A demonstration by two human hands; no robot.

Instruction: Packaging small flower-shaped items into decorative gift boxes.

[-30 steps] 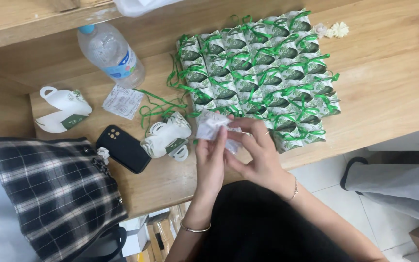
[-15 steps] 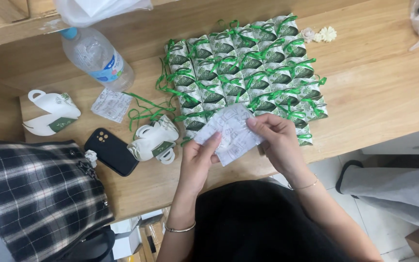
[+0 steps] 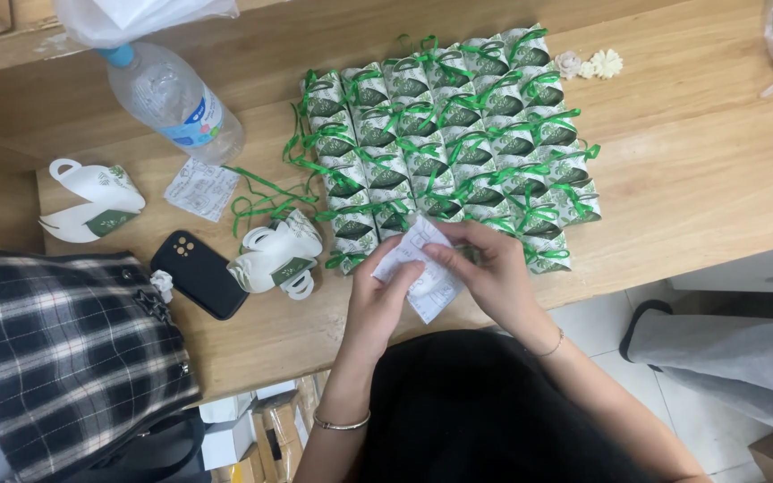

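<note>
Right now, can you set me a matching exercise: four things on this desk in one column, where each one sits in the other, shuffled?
Things:
1. plastic bottle
2. black phone
3. paper slip
4. small white flowers

Places:
A. held between the left hand and right hand
B. far right of the ribbon-tied boxes
C. lying on its side at the far left, by the shelf
D. flat beside the plaid bag

Pairs: 1-C, 2-D, 3-A, 4-B
</note>
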